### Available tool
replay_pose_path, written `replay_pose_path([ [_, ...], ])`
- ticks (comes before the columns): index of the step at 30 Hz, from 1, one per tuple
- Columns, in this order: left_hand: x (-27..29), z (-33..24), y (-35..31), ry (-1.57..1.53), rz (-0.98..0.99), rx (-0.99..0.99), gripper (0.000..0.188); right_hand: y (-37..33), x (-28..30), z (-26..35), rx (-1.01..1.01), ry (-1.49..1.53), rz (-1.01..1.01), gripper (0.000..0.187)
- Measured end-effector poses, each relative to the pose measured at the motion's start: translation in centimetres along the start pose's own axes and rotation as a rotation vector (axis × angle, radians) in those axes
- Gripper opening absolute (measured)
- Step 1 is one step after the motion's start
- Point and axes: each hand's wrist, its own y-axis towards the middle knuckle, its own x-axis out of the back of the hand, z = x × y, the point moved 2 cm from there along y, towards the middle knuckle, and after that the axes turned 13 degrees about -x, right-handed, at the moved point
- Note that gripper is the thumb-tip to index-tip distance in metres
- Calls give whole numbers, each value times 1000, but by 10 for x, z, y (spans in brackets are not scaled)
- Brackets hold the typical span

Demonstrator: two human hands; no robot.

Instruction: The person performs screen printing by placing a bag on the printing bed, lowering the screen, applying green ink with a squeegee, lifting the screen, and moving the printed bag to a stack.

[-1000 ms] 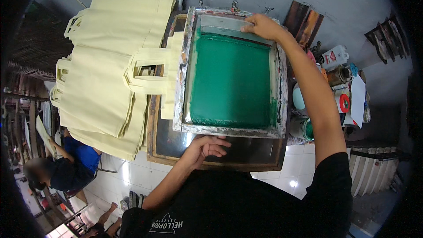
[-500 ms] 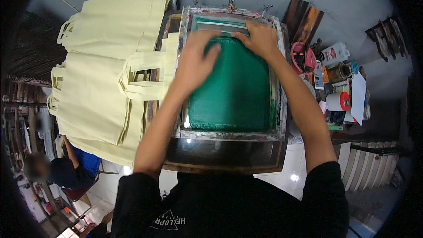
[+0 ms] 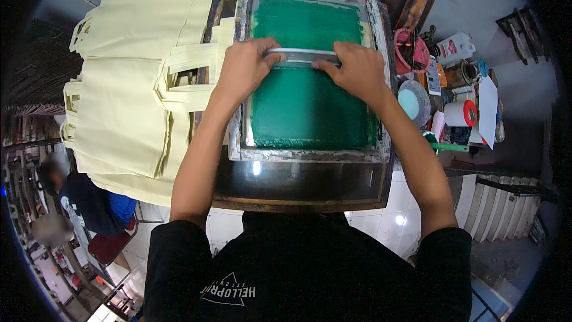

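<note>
Squeegee (image 3: 302,55) lies crossways on the green screen (image 3: 307,113), long axis running left to right, up in the frame's far half. From my head view, left hand (image 3: 243,70) clamps its left end, right hand (image 3: 353,71) the right end, fingers curled tight over the pale bar. Cream tote bags (image 3: 131,77) are stacked just left.

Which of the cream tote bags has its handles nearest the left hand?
The middle tote bag on the stack left of the printing frame: its looped handles reach right, just below the left hand gripping the squeegee. The others lie farther off.
</note>
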Motion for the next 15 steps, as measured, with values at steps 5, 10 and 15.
replay_pose_path([
  [5, 4, -34, -53, -10, 15, -35, 20, -55, 19, 24, -26, 24, 46, 52],
  [10, 7, -70, -109, -12, 88, 9, 17, -114, 35, 43, -57, 9, 128, 46],
  [15, -5, -71, -152, -22, -56, -134, 34, -153, 34, 50, -13, -79, 99, 29],
])
